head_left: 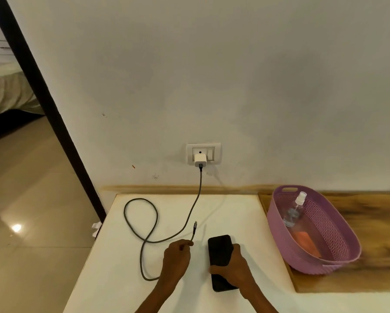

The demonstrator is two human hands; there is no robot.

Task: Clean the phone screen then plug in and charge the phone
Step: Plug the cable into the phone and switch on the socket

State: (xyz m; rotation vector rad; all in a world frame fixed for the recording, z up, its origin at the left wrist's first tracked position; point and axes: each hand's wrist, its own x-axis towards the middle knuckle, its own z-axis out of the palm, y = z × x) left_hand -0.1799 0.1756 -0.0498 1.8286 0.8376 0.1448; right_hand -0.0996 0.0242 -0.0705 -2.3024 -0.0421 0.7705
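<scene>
Phone charging is the step now, looks like. Left hand [175, 258] pinches the grey charging cable [144, 242] just behind its connector [195, 227]; right hand [231, 266] grips the dark phone [220, 249] on the white table [246, 218]. Next: line up connector with the port.

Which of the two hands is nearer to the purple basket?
Right. The right hand grips the phone, just left of the purple basket. The left hand pinches the charging cable on the phone's far side.
</scene>
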